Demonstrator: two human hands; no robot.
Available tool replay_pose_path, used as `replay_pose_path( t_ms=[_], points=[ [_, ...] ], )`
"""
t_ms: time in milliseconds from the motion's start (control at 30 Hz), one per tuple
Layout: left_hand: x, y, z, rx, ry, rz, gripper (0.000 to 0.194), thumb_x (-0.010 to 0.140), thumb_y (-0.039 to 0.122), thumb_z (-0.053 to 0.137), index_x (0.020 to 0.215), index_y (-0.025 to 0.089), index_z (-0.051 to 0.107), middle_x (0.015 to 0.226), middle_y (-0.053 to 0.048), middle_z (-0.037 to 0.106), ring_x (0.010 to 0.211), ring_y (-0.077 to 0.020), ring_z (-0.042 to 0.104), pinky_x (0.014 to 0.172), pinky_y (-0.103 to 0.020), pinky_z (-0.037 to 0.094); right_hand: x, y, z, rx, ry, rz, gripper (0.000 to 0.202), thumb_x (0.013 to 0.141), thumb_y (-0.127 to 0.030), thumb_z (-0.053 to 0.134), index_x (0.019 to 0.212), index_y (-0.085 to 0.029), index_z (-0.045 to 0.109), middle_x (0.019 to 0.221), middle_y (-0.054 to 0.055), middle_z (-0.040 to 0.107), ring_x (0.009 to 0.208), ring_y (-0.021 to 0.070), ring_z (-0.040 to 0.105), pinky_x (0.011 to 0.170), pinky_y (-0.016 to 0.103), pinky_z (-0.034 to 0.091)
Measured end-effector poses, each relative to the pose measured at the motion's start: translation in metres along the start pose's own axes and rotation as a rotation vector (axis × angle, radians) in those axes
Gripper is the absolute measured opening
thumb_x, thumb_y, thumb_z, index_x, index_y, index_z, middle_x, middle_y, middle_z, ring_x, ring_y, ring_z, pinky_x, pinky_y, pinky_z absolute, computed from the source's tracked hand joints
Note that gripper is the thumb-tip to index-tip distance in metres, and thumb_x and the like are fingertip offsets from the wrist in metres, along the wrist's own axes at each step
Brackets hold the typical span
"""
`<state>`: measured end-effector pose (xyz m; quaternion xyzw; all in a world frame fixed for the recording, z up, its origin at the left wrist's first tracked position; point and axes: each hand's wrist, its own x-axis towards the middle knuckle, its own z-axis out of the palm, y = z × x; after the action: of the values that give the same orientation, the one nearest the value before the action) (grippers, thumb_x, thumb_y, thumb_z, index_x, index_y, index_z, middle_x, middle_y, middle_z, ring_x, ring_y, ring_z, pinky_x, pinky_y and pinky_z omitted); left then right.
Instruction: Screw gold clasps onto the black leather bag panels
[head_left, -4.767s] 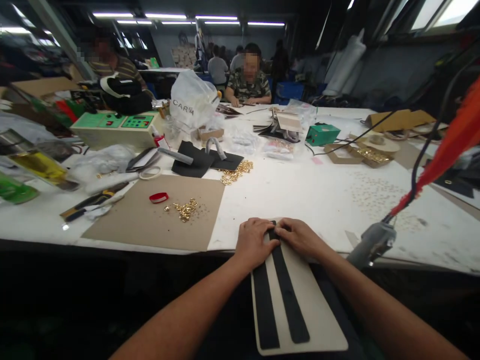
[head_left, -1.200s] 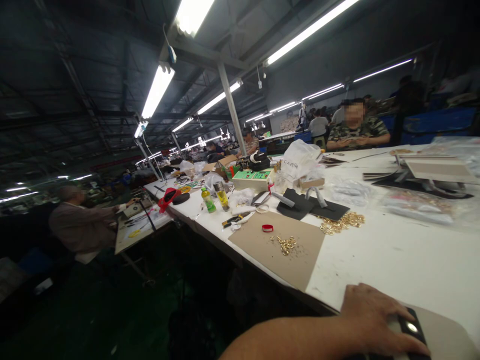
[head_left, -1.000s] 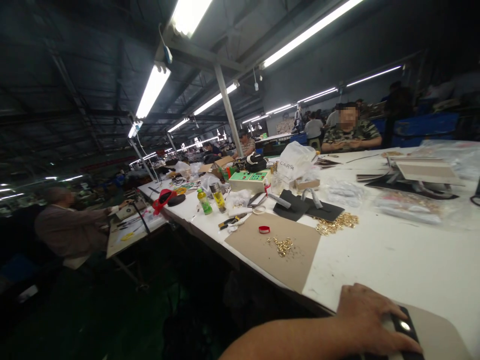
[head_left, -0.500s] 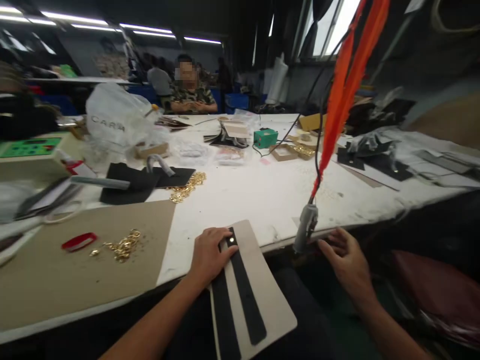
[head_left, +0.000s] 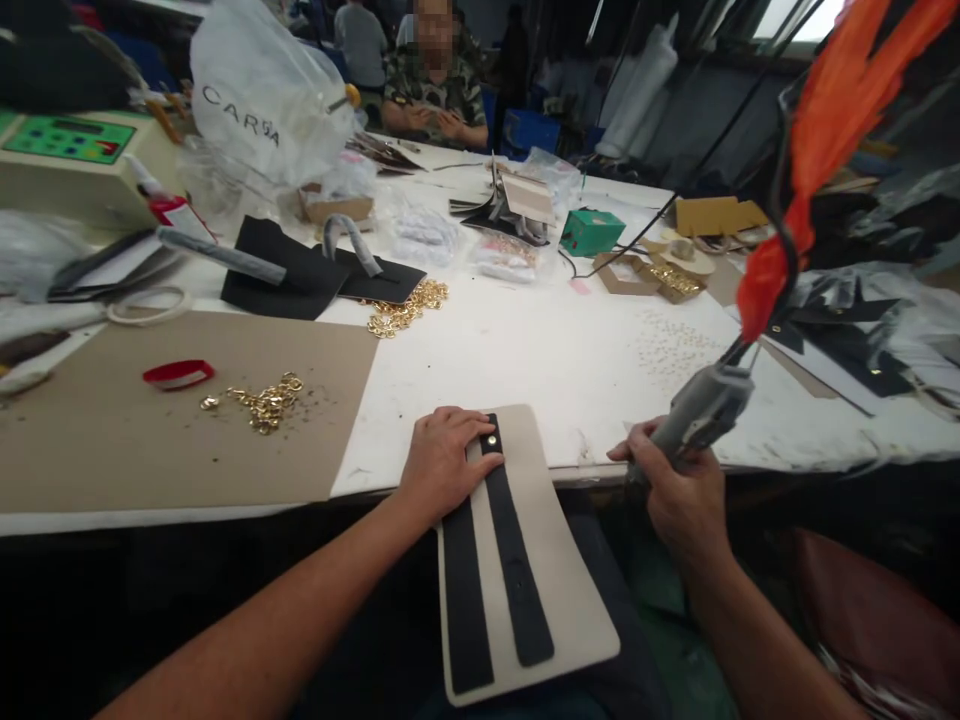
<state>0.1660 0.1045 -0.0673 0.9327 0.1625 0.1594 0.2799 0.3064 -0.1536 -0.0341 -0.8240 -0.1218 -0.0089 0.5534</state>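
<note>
My left hand [head_left: 448, 458] presses on the upper end of a black strap [head_left: 517, 570], thumb and fingers closed around a shiny round stud. The strap lies on a beige panel [head_left: 574, 600] with rounded corners, which rests partly over the table's front edge. A second, wider black strip [head_left: 466, 600] runs beside it. My right hand [head_left: 686, 495] is closed around a grey electric screwdriver [head_left: 705, 405], which hangs from an orange strap [head_left: 832, 150] and a dark cord. The screwdriver is tilted, and its lower tip is hidden by the hand.
Gold-coloured clasps [head_left: 266, 403] and a red oval piece [head_left: 178, 374] lie on a brown board [head_left: 150, 450] at left. More gold hardware [head_left: 405, 308] is near black pieces. Tiny parts [head_left: 675, 340] are scattered right of centre. A green box [head_left: 591, 232] and a person [head_left: 435, 90] are farther back.
My right hand has taken hold of the hanging screwdriver, which was beside it, and tilted it. My left hand stays on the strap. The view has tipped downward.
</note>
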Motion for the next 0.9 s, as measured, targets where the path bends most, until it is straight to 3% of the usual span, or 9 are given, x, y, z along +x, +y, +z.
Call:
replay_pose_path(
  t_ms=[133,200,300,433,500,600,667,800,900],
  points=[
    [0.0,-0.001,0.001,-0.013,-0.001,0.02,0.03,0.084,0.035,0.084,0.112,0.03,0.076,0.129,0.002,0.076,0.124,-0.0279,0.061,0.106,-0.048,0.043,0.008,-0.046,0.032,0.458,-0.222,-0.015,0.036,0.083,-0.039,0.084,0.104,-0.023,0.058,0.069,-0.005,0.064,0.057,0.0173,0.064,0.059,0.03,0.054],
    [0.0,-0.003,0.002,-0.024,0.013,0.037,0.032,0.081,0.034,0.087,0.111,0.029,0.076,0.128,0.0,0.076,0.123,-0.0289,0.061,0.105,-0.05,0.043,0.01,-0.063,0.053,0.573,-0.299,-0.031,0.037,0.083,-0.034,0.086,0.104,-0.024,0.057,0.067,-0.007,0.06,0.051,0.0138,0.059,0.053,0.027,0.05],
    [-0.001,-0.005,0.004,-0.034,0.033,0.048,0.035,0.079,0.035,0.089,0.112,0.031,0.076,0.128,0.0,0.076,0.123,-0.0296,0.061,0.103,-0.05,0.043,0.01,-0.076,0.08,0.622,-0.357,-0.096,0.038,0.081,-0.029,0.087,0.107,-0.026,0.059,0.074,-0.007,0.06,0.057,0.012,0.059,0.056,0.025,0.05],
    [-0.003,-0.007,0.006,-0.042,0.043,0.047,0.038,0.078,0.036,0.09,0.113,0.032,0.075,0.126,0.002,0.076,0.122,-0.0286,0.061,0.102,-0.049,0.043,0.011,-0.08,0.102,0.679,-0.534,-0.073,0.06,0.071,-0.026,0.093,0.121,-0.03,0.06,0.091,-0.004,0.062,0.072,0.0137,0.061,0.06,0.025,0.052],
    [-0.003,-0.007,0.005,-0.042,0.041,0.043,0.037,0.078,0.036,0.09,0.112,0.031,0.075,0.126,0.002,0.076,0.122,-0.0277,0.061,0.102,-0.048,0.043,0.012,-0.081,0.108,0.732,-0.587,-0.037,0.053,0.073,-0.031,0.092,0.118,-0.028,0.063,0.091,-0.003,0.061,0.073,0.0136,0.061,0.061,0.025,0.052],
    [-0.004,-0.007,0.004,-0.044,0.032,0.046,0.038,0.08,0.037,0.089,0.114,0.031,0.074,0.127,0.001,0.076,0.124,-0.0275,0.061,0.102,-0.048,0.041,0.014,-0.084,0.113,0.823,-0.544,-0.044,0.031,0.081,-0.037,0.086,0.096,-0.023,0.063,0.083,-0.004,0.059,0.066,0.0112,0.06,0.064,0.026,0.055],
    [-0.004,-0.007,0.004,-0.05,0.028,0.05,0.039,0.08,0.038,0.089,0.115,0.031,0.074,0.127,0.002,0.076,0.124,-0.0274,0.061,0.103,-0.048,0.041,0.013,-0.087,0.116,0.844,-0.482,-0.074,0.032,0.084,-0.038,0.085,0.088,-0.022,0.058,0.081,-0.005,0.058,0.062,0.0104,0.061,0.064,0.027,0.057],
    [-0.004,-0.007,0.005,-0.059,0.027,0.047,0.038,0.081,0.037,0.089,0.115,0.031,0.073,0.127,0.003,0.076,0.125,-0.0266,0.06,0.104,-0.048,0.04,0.009,-0.088,0.122,0.834,-0.421,-0.117,0.037,0.085,-0.045,0.085,0.091,-0.024,0.056,0.082,-0.005,0.061,0.056,0.0102,0.06,0.05,0.023,0.052],
    [-0.004,-0.008,0.006,-0.069,0.031,0.052,0.038,0.081,0.038,0.089,0.115,0.031,0.073,0.128,0.003,0.075,0.126,-0.0263,0.059,0.105,-0.048,0.04,0.008,-0.084,0.128,0.833,-0.426,-0.178,0.04,0.082,-0.05,0.087,0.094,-0.024,0.058,0.074,-0.006,0.06,0.052,0.01,0.055,0.049,0.023,0.05]
  ],
)
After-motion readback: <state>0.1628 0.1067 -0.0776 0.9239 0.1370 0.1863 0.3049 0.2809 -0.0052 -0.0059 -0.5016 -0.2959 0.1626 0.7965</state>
